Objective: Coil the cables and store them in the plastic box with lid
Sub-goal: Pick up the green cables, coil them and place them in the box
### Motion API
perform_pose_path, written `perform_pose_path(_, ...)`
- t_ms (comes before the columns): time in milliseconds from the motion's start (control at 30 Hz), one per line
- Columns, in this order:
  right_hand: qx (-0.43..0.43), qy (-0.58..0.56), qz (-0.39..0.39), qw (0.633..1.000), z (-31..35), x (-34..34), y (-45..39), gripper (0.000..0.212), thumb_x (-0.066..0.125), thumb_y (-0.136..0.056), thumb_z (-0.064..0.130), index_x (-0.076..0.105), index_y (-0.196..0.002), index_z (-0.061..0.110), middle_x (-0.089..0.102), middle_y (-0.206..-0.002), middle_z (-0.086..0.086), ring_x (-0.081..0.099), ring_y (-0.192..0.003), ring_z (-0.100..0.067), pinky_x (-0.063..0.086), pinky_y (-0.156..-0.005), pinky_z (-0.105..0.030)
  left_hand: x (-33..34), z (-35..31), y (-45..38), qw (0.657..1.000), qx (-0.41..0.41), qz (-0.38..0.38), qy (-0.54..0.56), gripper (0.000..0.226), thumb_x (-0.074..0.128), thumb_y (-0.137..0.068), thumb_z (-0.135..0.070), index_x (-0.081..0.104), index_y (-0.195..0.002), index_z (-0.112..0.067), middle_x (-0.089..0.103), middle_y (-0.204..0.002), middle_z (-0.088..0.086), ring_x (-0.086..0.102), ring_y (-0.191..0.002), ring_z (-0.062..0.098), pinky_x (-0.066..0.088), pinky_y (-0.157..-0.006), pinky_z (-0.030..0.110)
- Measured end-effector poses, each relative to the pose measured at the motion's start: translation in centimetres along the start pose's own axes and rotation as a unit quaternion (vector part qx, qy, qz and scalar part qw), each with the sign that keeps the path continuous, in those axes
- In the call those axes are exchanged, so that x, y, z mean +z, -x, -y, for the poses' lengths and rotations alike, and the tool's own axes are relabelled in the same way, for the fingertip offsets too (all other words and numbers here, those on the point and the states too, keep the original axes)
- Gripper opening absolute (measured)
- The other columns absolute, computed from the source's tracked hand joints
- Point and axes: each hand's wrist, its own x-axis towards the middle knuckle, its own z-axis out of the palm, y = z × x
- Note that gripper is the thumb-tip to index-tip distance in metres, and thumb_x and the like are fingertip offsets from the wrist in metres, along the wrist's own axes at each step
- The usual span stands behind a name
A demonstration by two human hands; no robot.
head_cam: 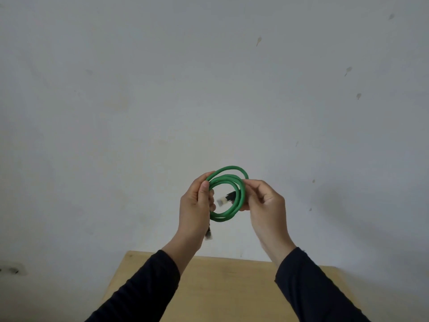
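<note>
**Green cable held as a coil in both hands**

Green cable (228, 194), wound into several loose loops, is held up in the air in front of a pale wall (139, 89), above the far edge of a wooden surface (220, 287). The left hand (197, 205) is closed around the left side of the coil, thumb pressed over the strands, with one plug (208, 235) hanging below the palm. The right hand (264, 201) pinches the right side of the loops between thumb and fingertips. The other plug (223, 201), clear-tipped with a dark boot, points into the middle of the ring.

The cable looks light and springy rather than limp: the loops stand apart and do not lie flush, so they would likely spread open if released. The safest hold is probably where the strands bunch together, at the sides now gripped, and not at the plugs, whose clips may be brittle.

No plastic box or lid is in view, so its contents cannot be told; storing is not yet done.
</note>
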Motion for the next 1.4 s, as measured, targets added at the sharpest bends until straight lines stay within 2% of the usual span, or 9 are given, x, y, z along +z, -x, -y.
perform_pose_path(133,-0.017,-0.006,0.044,0.999,-0.1,0.4,1.0,0.023,0.04,-0.096,0.01,0.062,-0.095,0.019,0.072,-0.082,-0.006,0.066,-0.073,-0.023,0.05,-0.063,-0.028,0.2,0.1,0.0,0.999,0.004,-0.025,-0.043,0.034,0.035,-0.1,-0.021,0.062,-0.097,-0.043,0.055,-0.078,0.001,0.049,-0.057,0.005,0.043,-0.042,0.02)
perform_pose_path(300,-0.139,0.088,0.05,0.985,0.0,0.4,1.5,0.022,0.043,-0.096,0.013,0.041,-0.111,0.028,0.055,-0.066,0.006,0.042,-0.053,-0.007,0.035,-0.053,-0.015,0.4,-0.4,0.1,0.996,0.006,-0.046,-0.074,0.032,0.035,-0.1,-0.024,0.061,-0.097,-0.042,0.05,-0.072,-0.006,0.047,-0.062,0.011,0.041,-0.042,0.028)
perform_pose_path(467,-0.254,0.242,0.121,0.929,-0.5,-0.2,0.8,0.028,0.052,-0.085,0.027,0.059,-0.111,0.025,0.062,-0.09,0.021,0.052,-0.08,-0.005,0.038,-0.072,-0.009,0.0,-0.1,0.0,0.993,0.015,-0.049,-0.104,0.029,0.036,-0.1,-0.024,0.062,-0.105,-0.034,0.051,-0.068,-0.009,0.047,-0.059,0.013,0.038,-0.044,0.034)
perform_pose_path(600,-0.272,0.34,0.06,0.898,-1.2,0.6,0.5,0.024,0.058,-0.076,0.025,0.065,-0.099,0.023,0.064,-0.08,0.008,0.052,-0.078,-0.013,0.039,-0.067,-0.012,0.0,0.1,0.0,0.991,0.025,-0.046,-0.122,0.029,0.036,-0.099,-0.024,0.062,-0.107,-0.034,0.05,-0.066,-0.009,0.045,-0.055,0.011,0.037,-0.042,0.032)
perform_pose_path(767,-0.322,0.422,-0.019,0.847,-1.3,1.4,0.7,0.011,0.064,-0.082,0.023,0.068,-0.091,0.018,0.035,-0.08,0.005,0.034,-0.076,-0.014,0.037,-0.058,-0.021,-0.4,-0.1,-0.6,0.988,0.041,-0.051,-0.143,0.029,0.036,-0.099,-0.023,0.062,-0.107,-0.034,0.048,-0.064,-0.009,0.046,-0.054,0.009,0.035,-0.037,0.023)
perform_pose_path(967,-0.413,0.369,0.092,0.827,-1.2,2.4,2.1,0.01,0.066,-0.085,0.02,0.069,-0.09,0.012,0.056,-0.082,-0.002,0.041,-0.078,-0.013,0.041,-0.07,-0.018,-0.6,0.2,-2.1,0.996,0.007,-0.078,-0.036,0.033,0.037,-0.099,-0.015,0.066,-0.094,-0.029,0.052,-0.068,-0.001,0.047,-0.061,0.011,0.043,-0.056,0.026)
perform_pose_path(1200,-0.453,0.431,0.113,0.772,-2.6,1.5,0.7,0.016,0.059,-0.086,0.013,0.068,-0.1,0.012,0.059,-0.078,-0.002,0.043,-0.078,-0.015,0.048,-0.067,-0.028,-1.2,-0.7,-3.0,0.985,-0.112,-0.057,0.122,0.032,0.035,-0.1,-0.016,0.067,-0.1,-0.018,0.043,-0.068,0.0,0.035,-0.052,0.01,0.035,-0.047,0.019)
perform_pose_path(1300,-0.427,0.419,0.142,0.789,-2.4,1.4,0.2,0.025,0.057,-0.087,0.016,0.065,-0.111,0.013,0.056,-0.078,-0.002,0.042,-0.078,-0.014,0.045,-0.071,-0.024,-1.0,-0.8,-2.7,0.989,-0.094,-0.048,0.109,0.031,0.035,-0.1,-0.017,0.067,-0.101,-0.018,0.044,-0.067,-0.001,0.036,-0.05,0.008,0.036,-0.047,0.019)
perform_pose_path(1400,-0.361,0.317,0.193,0.856,-1.8,1.1,0.3,0.031,0.052,-0.091,0.023,0.062,-0.118,0.011,0.057,-0.082,-0.003,0.044,-0.081,-0.012,0.039,-0.077,-0.015,-1.3,-0.5,-2.3,0.995,-0.065,-0.047,0.066,0.031,0.036,-0.1,-0.018,0.067,-0.102,-0.019,0.045,-0.068,-0.002,0.039,-0.05,0.005,0.038,-0.049,0.016)
